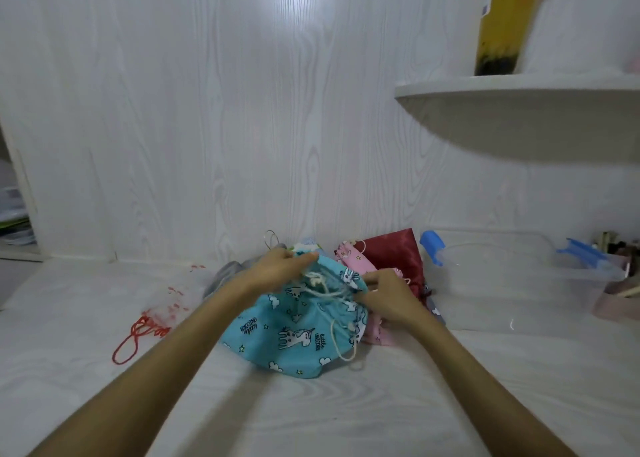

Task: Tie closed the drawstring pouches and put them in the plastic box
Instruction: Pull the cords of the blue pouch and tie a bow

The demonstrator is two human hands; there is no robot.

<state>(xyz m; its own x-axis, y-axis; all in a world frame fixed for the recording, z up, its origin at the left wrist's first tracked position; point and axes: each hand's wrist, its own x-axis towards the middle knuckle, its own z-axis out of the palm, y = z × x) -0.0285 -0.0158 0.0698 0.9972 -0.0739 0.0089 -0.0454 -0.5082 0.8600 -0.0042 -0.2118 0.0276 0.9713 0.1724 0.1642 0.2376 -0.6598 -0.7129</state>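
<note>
On the surface [311,404], the turquoise unicorn pouch [298,332] lay nearest, gathered mouth pointing away, long axis running near-to-far. At that mouth, left hand [277,269] and right hand [388,294] each pinched the cream cord [323,292] in curled fingers: the tying step, judged mid-knot. Next: cinch tight. Beyond the right fingers sat the plastic box [519,283].

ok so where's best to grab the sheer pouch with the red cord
Probably by the red cord loop, coming from the left. It trails off the sheer pouch onto bare table, clear of the pile, while the thin fabric lies flat and offers little to pinch.
</note>
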